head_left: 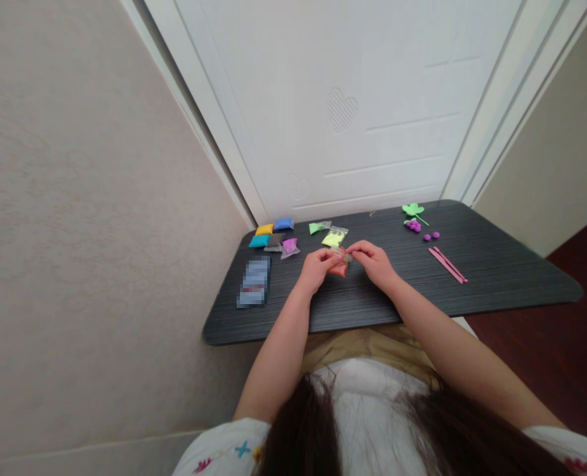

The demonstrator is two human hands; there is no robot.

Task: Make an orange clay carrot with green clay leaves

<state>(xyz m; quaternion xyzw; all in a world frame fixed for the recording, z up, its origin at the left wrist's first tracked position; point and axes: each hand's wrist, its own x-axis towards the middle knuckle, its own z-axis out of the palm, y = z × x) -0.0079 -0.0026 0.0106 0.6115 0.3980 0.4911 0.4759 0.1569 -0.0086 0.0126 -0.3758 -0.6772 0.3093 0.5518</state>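
Near the middle of the table, my left hand [318,266] pinches a small clear packet of orange-red modelling clay [340,268]. My right hand [373,262] has its fingers closed at the packet's upper right edge, where a bit of the clear plastic shows between thumb and fingers. Just beyond the hands lies a packet of yellow clay [334,237], and behind it a light green packet [319,227]. The fingertips partly cover the orange packet, so I cannot tell whether it is torn.
Left on the dark table [283,317] lie yellow-orange [264,229], blue [283,224], teal [259,241], dark [275,241] and purple [289,247] packets, plus a blurred rectangle [254,282]. Rightward are a green leaf shape [413,210], purple balls [413,226] and pink sticks [447,265].
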